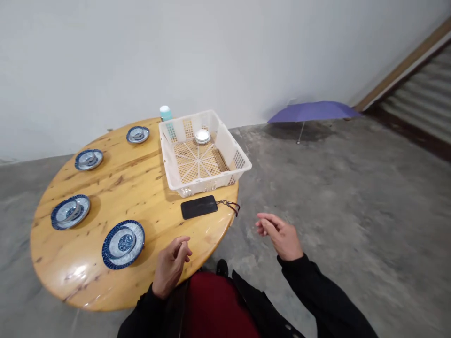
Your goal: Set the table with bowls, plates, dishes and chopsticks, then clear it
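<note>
Over the table's near edge is my left hand (171, 267), its fingers curled in and nothing seen in them. The nearest item to it is a blue-and-white plate (106, 253) carrying a bowl (125, 242). Past the table's right edge, above the floor, my right hand (283, 238) hangs with its thumb against its bent fingers, also without a visible object. A black phone (199, 207) with a dark wrist strap (232, 206) lies between the hands and a white plastic basket (243, 165). Inside the basket are stacked small white dishes (202, 136) and a bundle of brown chopsticks (220, 160).
Three more plate-and-bowl sets, one being the far plate (137, 134), follow the left rim of the wooden table (141, 183). A teal-and-white bottle (165, 113) stands behind the basket. An open purple umbrella (313, 111) rests on the floor by the wall.
</note>
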{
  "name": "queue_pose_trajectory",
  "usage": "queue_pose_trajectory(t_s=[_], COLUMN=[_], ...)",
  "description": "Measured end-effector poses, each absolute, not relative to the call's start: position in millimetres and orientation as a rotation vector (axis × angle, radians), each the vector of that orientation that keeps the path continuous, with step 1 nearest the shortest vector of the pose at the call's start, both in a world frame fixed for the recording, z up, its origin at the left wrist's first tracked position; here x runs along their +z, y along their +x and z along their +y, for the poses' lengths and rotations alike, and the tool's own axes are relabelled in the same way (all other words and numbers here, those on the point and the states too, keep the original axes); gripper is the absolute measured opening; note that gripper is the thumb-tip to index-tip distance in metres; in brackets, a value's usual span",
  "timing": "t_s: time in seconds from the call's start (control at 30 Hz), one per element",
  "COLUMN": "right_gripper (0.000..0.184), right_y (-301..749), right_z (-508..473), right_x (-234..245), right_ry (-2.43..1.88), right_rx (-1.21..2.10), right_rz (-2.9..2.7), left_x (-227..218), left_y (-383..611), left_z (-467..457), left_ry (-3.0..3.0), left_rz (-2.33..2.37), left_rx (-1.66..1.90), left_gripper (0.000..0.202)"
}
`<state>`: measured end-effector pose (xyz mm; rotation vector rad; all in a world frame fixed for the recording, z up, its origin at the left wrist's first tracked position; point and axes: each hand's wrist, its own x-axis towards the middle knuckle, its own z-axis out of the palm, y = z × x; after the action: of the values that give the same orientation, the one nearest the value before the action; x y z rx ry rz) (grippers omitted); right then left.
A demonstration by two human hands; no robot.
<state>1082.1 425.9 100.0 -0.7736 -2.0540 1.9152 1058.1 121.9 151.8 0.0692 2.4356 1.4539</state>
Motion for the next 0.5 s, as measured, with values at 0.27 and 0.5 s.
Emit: queue_pose_trajectory(t_s=[0.27,0.5], right_gripper=[0.036,0.024], right_y=[1025,929], right_z=[416,431], right_x=[162,212], right_ry=[-0.393,-0.143], right_rx=[1.698,1.290], right_rz=[-2.352,-2.720], left_x=[188,236], left_y=[1017,939], left_z=[55,29], left_ry=[0.275,0.404], left_rz=[2.643,2.715], left_rx=[1.314,1.103], left_gripper=[0.034,0.035])
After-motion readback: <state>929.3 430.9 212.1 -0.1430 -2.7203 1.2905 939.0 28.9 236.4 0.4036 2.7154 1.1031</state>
